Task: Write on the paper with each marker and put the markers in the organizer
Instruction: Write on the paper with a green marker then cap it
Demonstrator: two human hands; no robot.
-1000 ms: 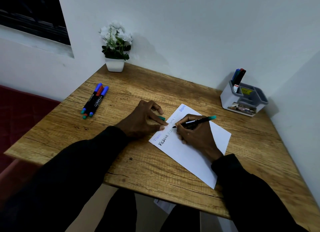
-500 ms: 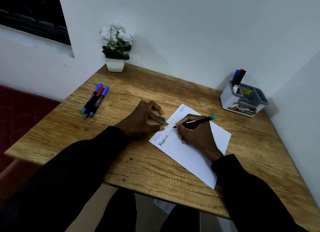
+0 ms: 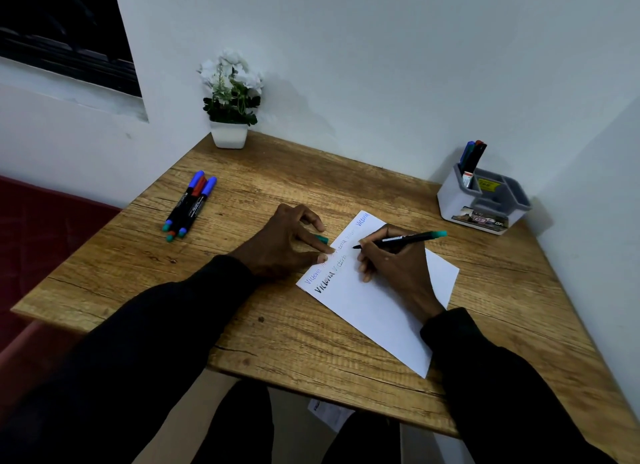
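Since 0.5 s ago your marker tip had crept slightly right along the line; everything else stayed put.

Far left, three capped markers point(image 3: 189, 204) lay side by side on the wood-grain table point(image 3: 311, 172): black barrels, blue and red caps. A square white pot point(image 3: 229, 135) of white flowers sat at the far edge.

Your left hand point(image 3: 280, 242) was spread, straight fingertips pressing the left edge of the paper point(image 3: 381, 311). A teal cap point(image 3: 322, 239) peeked out by the fingers; can't tell if it was pinched.

The flat white sheet lay skewed, with handwriting near its far-left edge.

Your right hand point(image 3: 394, 266) pinched the black teal-ended marker point(image 3: 405, 238), nib on the paper.

Far right, the grey plastic organizer point(image 3: 450, 200) held upright pens point(image 3: 472, 155) in its far-left compartment.
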